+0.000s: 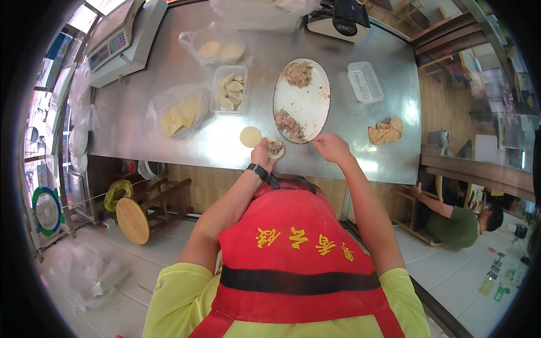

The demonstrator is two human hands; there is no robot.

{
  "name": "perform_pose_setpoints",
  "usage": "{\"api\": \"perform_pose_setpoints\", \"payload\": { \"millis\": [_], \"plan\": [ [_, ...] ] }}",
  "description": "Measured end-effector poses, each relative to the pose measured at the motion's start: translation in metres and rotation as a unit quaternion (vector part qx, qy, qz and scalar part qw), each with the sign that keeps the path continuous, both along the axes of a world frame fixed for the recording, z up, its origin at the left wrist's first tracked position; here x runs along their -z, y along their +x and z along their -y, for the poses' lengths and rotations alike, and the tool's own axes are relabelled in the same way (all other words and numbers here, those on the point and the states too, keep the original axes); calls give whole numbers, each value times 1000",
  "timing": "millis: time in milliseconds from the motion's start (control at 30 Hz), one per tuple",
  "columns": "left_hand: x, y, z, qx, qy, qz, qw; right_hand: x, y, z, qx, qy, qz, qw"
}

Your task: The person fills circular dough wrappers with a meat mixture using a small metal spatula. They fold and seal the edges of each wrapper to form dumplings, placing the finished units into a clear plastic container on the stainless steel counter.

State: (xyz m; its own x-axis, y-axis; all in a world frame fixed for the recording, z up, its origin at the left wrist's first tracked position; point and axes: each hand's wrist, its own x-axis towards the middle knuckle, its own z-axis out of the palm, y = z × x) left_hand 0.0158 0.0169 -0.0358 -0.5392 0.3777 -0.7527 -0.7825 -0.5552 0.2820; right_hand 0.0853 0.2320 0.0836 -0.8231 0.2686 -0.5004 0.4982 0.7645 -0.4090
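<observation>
A round dumpling wrapper [277, 155] with minced filling [275, 147] on it rests in my left hand [263, 156]. Beside that hand's fingers, a stack of round wrappers [250, 136] lies on the steel table. My right hand [332, 146] grips a thin utensil [306, 140], its tip at the near rim of an oval white platter [315, 105]. What kind of utensil it is cannot be made out. Two mounds of minced filling sit on the platter, one far mound [299, 74] and one near mound [289, 124].
Left of the platter stands a clear plastic box [214, 88] of folded dumplings [231, 92]. Bagged wrappers [179, 117] lie beside it. An open plastic box [365, 82] and a crumpled cloth [385, 131] lie to the right. A scale [110, 46] occupies the far left corner. Another person [454, 226] is at right.
</observation>
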Motion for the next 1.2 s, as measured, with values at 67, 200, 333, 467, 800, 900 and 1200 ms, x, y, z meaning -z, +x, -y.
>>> {"api": "perform_pose_setpoints", "payload": {
  "millis": [67,200,333,467,800,900,1200],
  "plan": [
    [-5,2,-3,11,12,-2,1000,-1,-3,1,-8,-16,6,1000],
    [-9,3,-4,0,31,13,999,41,6,-7,23,-188,-63,980],
    [-21,3,-2,0,51,15,999,35,20,33,123,-345,-107,925],
    [-32,4,3,-25,78,16,997,20,32,81,88,-252,-135,954],
    [-61,-17,8,-30,133,23,990,17,33,59,205,-394,-204,872],
    [-53,-17,6,-10,168,12,986,35,31,79,187,-324,-182,909],
    [-66,-22,4,1,168,3,986,10,23,81,171,-358,-230,889]
  ]
}}
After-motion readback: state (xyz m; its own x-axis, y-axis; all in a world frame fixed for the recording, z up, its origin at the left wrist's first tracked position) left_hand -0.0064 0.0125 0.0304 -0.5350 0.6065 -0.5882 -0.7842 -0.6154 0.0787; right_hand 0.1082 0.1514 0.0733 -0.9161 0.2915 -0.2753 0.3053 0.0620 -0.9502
